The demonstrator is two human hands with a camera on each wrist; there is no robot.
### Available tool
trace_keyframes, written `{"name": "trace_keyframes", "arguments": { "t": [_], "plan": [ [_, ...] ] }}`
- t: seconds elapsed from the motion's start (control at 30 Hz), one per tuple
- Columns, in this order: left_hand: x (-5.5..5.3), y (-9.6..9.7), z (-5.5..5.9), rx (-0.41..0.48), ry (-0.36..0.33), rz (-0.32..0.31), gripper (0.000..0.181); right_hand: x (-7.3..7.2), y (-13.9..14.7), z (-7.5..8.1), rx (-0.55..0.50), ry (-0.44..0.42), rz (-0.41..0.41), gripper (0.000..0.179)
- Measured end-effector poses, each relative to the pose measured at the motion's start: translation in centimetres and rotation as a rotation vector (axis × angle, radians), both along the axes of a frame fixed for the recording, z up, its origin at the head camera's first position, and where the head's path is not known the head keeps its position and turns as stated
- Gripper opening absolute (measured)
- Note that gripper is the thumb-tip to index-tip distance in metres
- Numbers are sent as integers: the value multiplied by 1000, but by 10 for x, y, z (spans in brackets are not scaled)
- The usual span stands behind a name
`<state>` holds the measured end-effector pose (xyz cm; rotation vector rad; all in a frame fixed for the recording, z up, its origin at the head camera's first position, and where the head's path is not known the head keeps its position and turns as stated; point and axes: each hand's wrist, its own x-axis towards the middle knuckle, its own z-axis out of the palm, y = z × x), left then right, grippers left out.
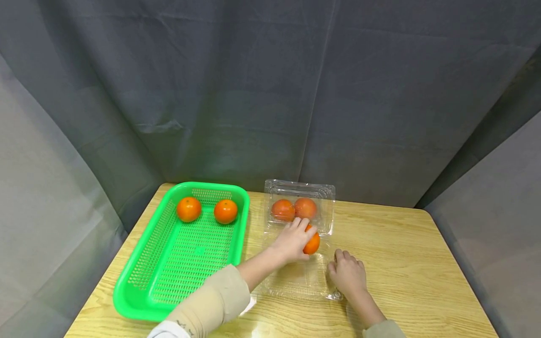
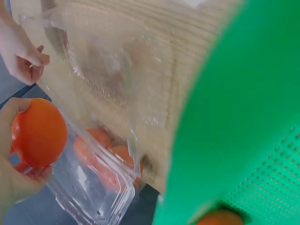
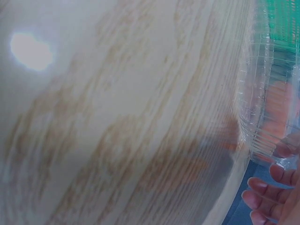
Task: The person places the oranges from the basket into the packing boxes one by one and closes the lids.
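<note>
My left hand [image 1: 294,240] grips an orange [image 1: 312,242] above the middle of a clear plastic clamshell box [image 1: 296,281]. In the left wrist view the thumb and fingers curl round that orange [image 2: 41,133]. The box lies unfolded on the table; two more oranges [image 1: 283,210] sit side by side in its far half, seen through clear plastic. Beside the box's right edge is my right hand [image 1: 348,274], fingers loosely bent and nothing visible in them. The right wrist view shows its fingertips [image 3: 260,185] close to the box wall; whether they touch it is unclear.
A green perforated basket [image 1: 243,225] stands to the left of the box, with two oranges [image 1: 189,209] at its far end. The wooden table [image 1: 401,263] reaches back to a grey curtain [image 1: 236,94], and grey cloth hangs at both sides.
</note>
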<state>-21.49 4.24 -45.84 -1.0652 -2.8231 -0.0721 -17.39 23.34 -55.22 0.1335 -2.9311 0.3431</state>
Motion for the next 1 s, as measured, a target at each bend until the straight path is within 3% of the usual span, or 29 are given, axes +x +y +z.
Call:
{"name": "trace_keyframes", "arguments": {
  "t": [0.23,0.5,1.0],
  "plan": [
    [0,14,-13,-77,-16,11,75,1,0,0,11,35,2,15],
    [1,21,-28,-64,-40,9,74,0,0,-2,8,50,-7,15],
    [10,27,-40,-140,-52,-12,77,0,-1,-2,6,44,-13,15]
  ]
}}
